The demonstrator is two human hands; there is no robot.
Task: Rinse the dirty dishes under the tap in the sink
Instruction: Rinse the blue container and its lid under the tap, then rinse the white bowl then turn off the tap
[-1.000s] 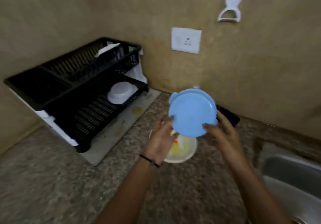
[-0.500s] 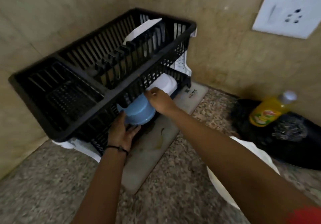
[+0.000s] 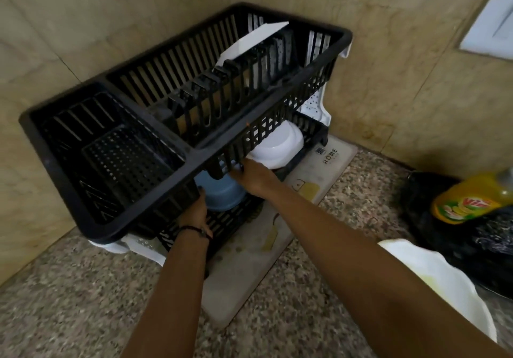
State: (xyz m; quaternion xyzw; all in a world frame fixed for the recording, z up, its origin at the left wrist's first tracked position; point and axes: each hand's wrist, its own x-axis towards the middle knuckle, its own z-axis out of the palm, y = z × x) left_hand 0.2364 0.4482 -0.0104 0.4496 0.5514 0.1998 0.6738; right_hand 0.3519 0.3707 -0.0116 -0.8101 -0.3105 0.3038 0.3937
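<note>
A blue plastic bowl sits upside down on the lower shelf of the black two-tier dish rack. My left hand touches its left side and my right hand rests on its upper right; both hands are on the bowl, fingertips partly hidden under the rack's upper tier. A white bowl lies upside down just right of it on the same shelf. A white plate stands in the upper tier. A dirty white dish with yellow residue lies on the counter under my right arm.
The rack stands in a wall corner on a pale drying mat on the speckled granite counter. A yellow dish-soap bottle lies on a black pan at the right. A wall socket is at the upper right.
A second ago both hands held the blue bowl over the dirty white dish. They have carried it left into the rack's lower shelf, and it now sits deeper under the upper tier.
</note>
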